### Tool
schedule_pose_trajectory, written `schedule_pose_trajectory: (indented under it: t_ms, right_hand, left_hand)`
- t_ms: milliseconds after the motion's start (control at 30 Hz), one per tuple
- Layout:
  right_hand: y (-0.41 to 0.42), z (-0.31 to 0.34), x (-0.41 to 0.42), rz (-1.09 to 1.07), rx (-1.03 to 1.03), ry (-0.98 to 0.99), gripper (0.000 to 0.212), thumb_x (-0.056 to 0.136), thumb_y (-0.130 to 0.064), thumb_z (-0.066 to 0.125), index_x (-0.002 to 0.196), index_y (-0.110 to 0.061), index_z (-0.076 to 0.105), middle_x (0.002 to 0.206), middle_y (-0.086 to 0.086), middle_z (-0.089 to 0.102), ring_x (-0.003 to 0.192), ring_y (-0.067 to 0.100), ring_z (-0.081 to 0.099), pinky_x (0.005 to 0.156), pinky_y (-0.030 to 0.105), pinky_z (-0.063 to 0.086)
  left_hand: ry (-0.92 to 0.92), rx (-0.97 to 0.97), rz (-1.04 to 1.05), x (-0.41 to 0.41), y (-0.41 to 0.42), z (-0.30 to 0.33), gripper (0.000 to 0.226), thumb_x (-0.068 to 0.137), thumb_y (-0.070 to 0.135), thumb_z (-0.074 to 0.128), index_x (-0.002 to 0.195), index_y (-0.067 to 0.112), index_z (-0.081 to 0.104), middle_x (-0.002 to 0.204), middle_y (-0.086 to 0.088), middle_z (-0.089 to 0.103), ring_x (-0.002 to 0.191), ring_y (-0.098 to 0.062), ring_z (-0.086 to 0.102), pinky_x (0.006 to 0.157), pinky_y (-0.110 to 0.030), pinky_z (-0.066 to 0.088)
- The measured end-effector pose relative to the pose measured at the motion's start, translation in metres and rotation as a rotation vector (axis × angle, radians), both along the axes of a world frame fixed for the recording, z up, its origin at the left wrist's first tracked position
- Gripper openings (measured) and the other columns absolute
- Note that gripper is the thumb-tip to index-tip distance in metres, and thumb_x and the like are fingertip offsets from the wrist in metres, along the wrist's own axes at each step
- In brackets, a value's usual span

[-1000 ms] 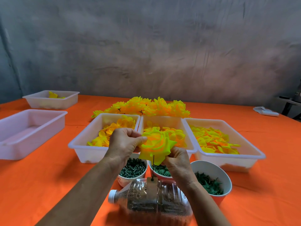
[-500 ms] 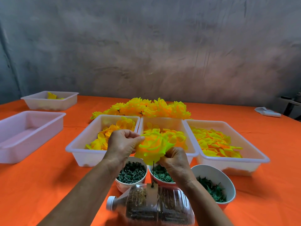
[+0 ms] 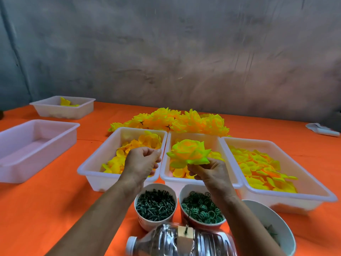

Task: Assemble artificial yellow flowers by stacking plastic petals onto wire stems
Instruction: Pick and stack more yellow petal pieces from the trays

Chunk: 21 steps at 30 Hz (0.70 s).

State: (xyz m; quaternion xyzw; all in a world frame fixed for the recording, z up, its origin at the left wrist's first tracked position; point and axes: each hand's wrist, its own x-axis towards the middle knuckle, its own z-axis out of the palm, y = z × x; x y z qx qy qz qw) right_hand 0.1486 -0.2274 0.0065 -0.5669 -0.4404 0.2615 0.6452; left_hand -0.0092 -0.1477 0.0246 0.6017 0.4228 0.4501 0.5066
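Head view: left hand (image 3: 142,161) has let go, fingers curled empty, while right hand (image 3: 210,172) still pinches the lifted flower (image 3: 188,154).

The worktop (image 3: 46,209) is covered in plain bright orange. The flower (image 3: 188,153) is yellow shading to lime green at its petal edges. Loose petals (image 3: 258,169) in the white trays (image 3: 287,195) are yellow and orange. Two cups (image 3: 147,222) hold dark green pieces. The far tray (image 3: 22,156) looks pale pink-white. The wall (image 3: 184,52) is mottled grey.
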Motion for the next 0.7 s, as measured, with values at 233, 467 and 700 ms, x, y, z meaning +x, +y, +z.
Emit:
schedule_pose_trajectory:
  t_ms: [233, 467, 700]
  right_hand:
    - [0.036, 0.006, 0.012, 0.003, -0.070, -0.015, 0.024, 0.078, 0.007, 0.067, 0.064, -0.011, 0.067, 0.047, -0.003, 0.062, 0.045, 0.004, 0.055, 0.046, 0.017, 0.041]
    - [0.076, 0.004, 0.018, 0.040, -0.164, 0.010, 0.014, 0.081, 0.004, 0.067, 0.070, -0.004, 0.069, 0.050, -0.002, 0.062, 0.045, 0.003, 0.055, 0.046, 0.014, 0.041]
    - [0.117, 0.012, 0.017, 0.082, -0.240, 0.113, 0.014, 0.083, -0.005, 0.067, 0.072, -0.013, 0.068, 0.057, -0.003, 0.065, 0.046, 0.003, 0.058, 0.049, 0.016, 0.044]
  left_hand:
    - [-0.009, -0.003, 0.018, 0.014, 0.039, 0.003, 0.019, 0.093, 0.017, 0.059, 0.075, 0.011, 0.061, 0.072, -0.002, 0.066, 0.059, -0.013, 0.056, 0.055, -0.026, 0.045]
    - [-0.014, 0.004, 0.067, 0.033, 0.079, -0.003, 0.021, 0.093, 0.016, 0.058, 0.072, 0.012, 0.060, 0.070, -0.003, 0.065, 0.056, -0.013, 0.056, 0.052, -0.024, 0.042]
    - [0.032, 0.076, 0.198, 0.057, 0.125, -0.003, 0.022, 0.093, 0.019, 0.057, 0.077, 0.008, 0.067, 0.071, -0.010, 0.065, 0.061, -0.020, 0.060, 0.065, -0.036, 0.051]
